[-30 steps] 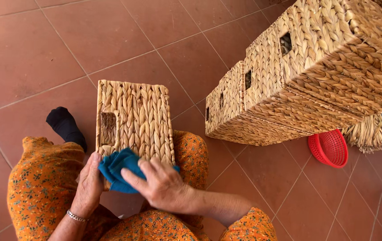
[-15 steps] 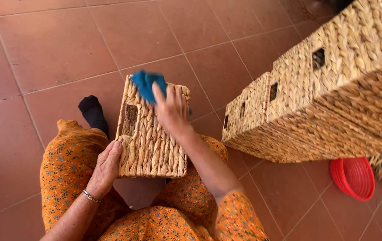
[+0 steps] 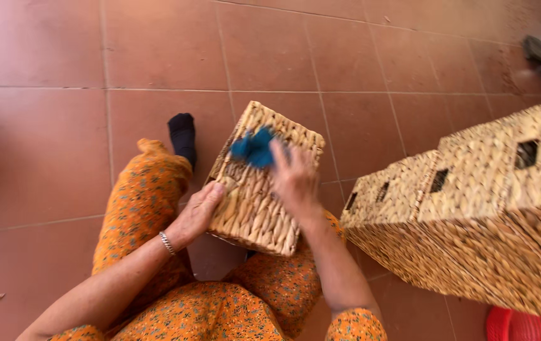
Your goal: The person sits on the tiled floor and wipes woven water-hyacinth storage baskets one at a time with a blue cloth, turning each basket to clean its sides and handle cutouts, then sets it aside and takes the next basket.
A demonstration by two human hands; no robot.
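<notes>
Woven basket (image 3: 254, 189) at centre on lap, left hand (image 3: 198, 211) gripping its edge, right hand (image 3: 292, 180) pressing blue cloth (image 3: 252, 146) on it, stacked baskets (image 3: 472, 215) right

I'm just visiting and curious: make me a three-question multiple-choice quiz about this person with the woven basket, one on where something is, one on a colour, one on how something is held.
1. Where does the small woven basket rest?
A. on the person's lap
B. on a shelf
C. inside the red basket

2. What colour is the cloth?
A. white
B. blue
C. yellow

3. How is the left hand engaged?
A. lifted in the air
B. flat on the floor
C. gripping the basket's edge

Answers:
1. A, it sits over the orange-patterned legs.
2. B, the cloth under the right hand is plainly blue.
3. C, its fingers curl on the basket's near left edge.
</notes>
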